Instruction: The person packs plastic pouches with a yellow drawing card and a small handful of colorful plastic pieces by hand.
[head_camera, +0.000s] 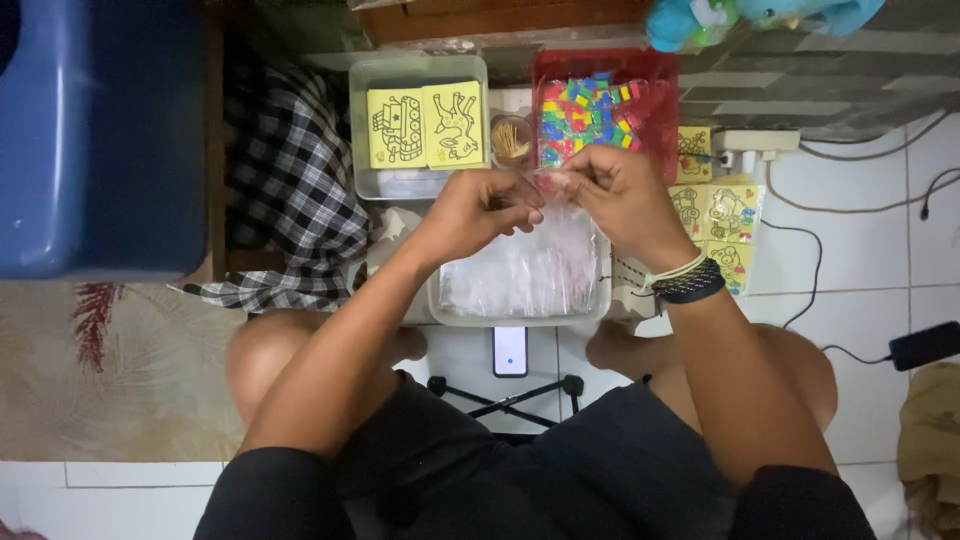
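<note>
My left hand (475, 212) and my right hand (612, 197) meet above a clear tub (523, 314) full of small clear plastic bags (525, 270). Both hands pinch one small clear plastic bag (553, 182) between their fingertips. My right wrist wears dark and pale bracelets (688, 279). Behind the hands stands a red tray (600, 105) of small colourful pieces. A small cup of wooden sticks (511, 141) sits just left of it. A clear box (416, 125) at the back left holds two yellow picture cards (425, 125).
More yellow picture cards (718, 222) lie to the right on the tiled floor, near a white power strip (755, 145) and cables. A phone (510, 351) rests on a small tripod between my knees. A checked cloth (290, 190) and a blue bin (100, 135) are at left.
</note>
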